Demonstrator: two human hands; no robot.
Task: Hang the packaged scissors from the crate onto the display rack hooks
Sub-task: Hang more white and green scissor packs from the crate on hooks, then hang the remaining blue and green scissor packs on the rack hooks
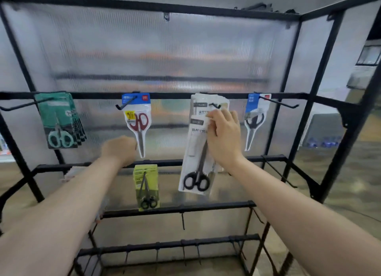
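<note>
Several scissor packs hang on the rack (165,95); right hand (223,138) fingers clamp a white pack (195,152) at its hook (215,106) (unseated); left hand (119,150) closed, seemingly empty.

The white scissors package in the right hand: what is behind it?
Behind the white scissors package held by the right hand, more white packages hang on the same hook. Their lower parts are covered; their number cannot be told.

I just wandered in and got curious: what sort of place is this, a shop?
Probably a shop display or a mock-up of one: a black rack with hooks, packaged scissors such as the red-handled pair hanging from them, and a right hand hanging another pack.
</note>
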